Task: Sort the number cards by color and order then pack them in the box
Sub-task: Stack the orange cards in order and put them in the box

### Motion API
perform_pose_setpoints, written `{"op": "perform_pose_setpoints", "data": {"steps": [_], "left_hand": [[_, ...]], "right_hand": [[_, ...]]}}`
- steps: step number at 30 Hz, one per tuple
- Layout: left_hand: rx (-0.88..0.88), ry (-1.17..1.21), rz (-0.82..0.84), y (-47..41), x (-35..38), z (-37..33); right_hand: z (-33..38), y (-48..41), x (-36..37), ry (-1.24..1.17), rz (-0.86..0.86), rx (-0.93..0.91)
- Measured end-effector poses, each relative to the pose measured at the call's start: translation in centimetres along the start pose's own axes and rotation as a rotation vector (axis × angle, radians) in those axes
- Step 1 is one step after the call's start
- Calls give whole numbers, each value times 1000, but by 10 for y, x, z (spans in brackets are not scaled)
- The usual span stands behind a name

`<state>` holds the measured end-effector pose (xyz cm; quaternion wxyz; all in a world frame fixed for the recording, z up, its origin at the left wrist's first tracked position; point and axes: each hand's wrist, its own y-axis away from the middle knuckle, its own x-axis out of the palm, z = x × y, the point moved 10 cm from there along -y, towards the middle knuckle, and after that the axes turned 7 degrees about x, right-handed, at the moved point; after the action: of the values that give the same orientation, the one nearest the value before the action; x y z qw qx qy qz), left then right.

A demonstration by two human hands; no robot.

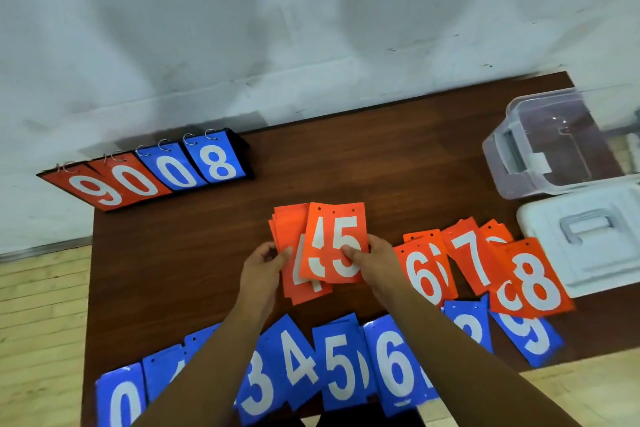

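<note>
**Orange cards in our hands**

We hold a bunch of orange cards [332, 246] above the brown surface [194, 253]. Our right hand [377, 263] pinches the cards reading 4 and 5 in its fingers. Our left hand [263, 267] pinches the orange pile behind. Blue cards [339, 367] read 0, 3, 4, 5, 6, 9. The clear box [554, 146] sits open, far right. The scoreboard [152, 173] reads 9, 0, 0, 8.
</note>
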<state>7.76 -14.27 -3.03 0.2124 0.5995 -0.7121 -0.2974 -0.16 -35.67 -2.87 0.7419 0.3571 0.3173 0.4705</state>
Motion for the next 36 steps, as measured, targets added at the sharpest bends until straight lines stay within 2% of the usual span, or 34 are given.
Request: {"op": "perform_pose_setpoints", "data": {"steps": [5,8,10,12,15,17,20,27,29,31,33,36], "left_hand": [[-9,4,221,10,44,-3],[29,-69,247,12,53,3],[21,-74,192,10,49,9],[-15,-51,132,8,42,14],[-51,-4,103,9,38,16],[-61,0,104,10,39,16],[-64,-7,98,11,41,17],[-37,-2,74,14,43,22],[-32,4,65,14,39,23],[-37,10,55,13,33,25],[-47,10,41,12,27,28],[-38,8,40,12,22,30]], "right_hand": [[-1,7,12,208,-16,-86],[-11,12,17,263,8,-61],[-16,14,13,247,18,-68],[-22,14,-11,269,-95,-78],[-38,12,-59,550,-375,-101],[-53,10,-74,653,-438,-96],[-70,4,-70,710,-403,-68],[-50,0,-13,910,-265,-239],[-41,-4,-13,933,-278,-267],[-35,-7,-37,934,-406,-223],[-42,-10,-76,919,-565,-47],[-62,-10,-109,882,-644,182]]}}
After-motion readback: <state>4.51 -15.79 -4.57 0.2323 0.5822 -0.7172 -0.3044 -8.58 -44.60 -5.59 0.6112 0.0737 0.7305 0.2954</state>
